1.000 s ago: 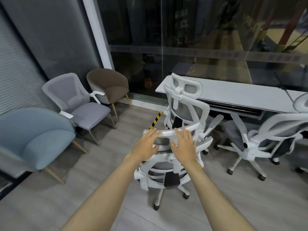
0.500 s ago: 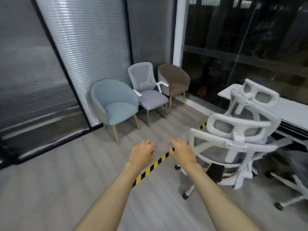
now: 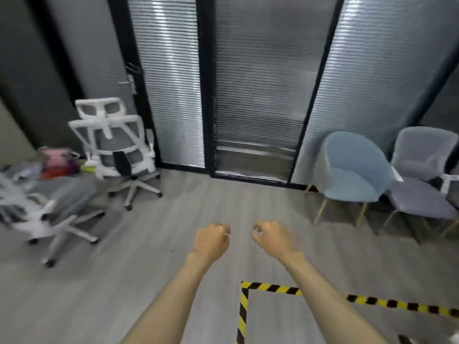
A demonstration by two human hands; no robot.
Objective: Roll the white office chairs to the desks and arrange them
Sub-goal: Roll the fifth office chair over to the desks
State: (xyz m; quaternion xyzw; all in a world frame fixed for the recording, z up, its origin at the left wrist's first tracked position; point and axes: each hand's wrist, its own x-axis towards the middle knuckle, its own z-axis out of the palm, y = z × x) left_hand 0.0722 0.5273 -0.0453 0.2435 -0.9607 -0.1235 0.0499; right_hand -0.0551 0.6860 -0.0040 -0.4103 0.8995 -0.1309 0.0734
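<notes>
A white office chair [image 3: 116, 150] with grey mesh back and headrest stands at the left, against the glass partition, its back toward me. A second white office chair [image 3: 54, 207], blurred, stands nearer at the far left with its grey seat showing. My left hand [image 3: 211, 242] and my right hand [image 3: 270, 238] are stretched out in front of me over the bare floor, fingers loosely curled, holding nothing. Both hands are well apart from either chair. No desk is in view.
A blue shell chair [image 3: 352, 175] and a grey armchair [image 3: 422, 180] stand at the right by the blinds. Yellow-black tape [image 3: 273, 289] marks the floor near my feet. Coloured bags [image 3: 57, 162] lie at the far left. Wood floor stretches between me and the chairs.
My hands let go of the white chair at the desk. The view has swung left, away from the desk, to the blinds and two other white chairs.
</notes>
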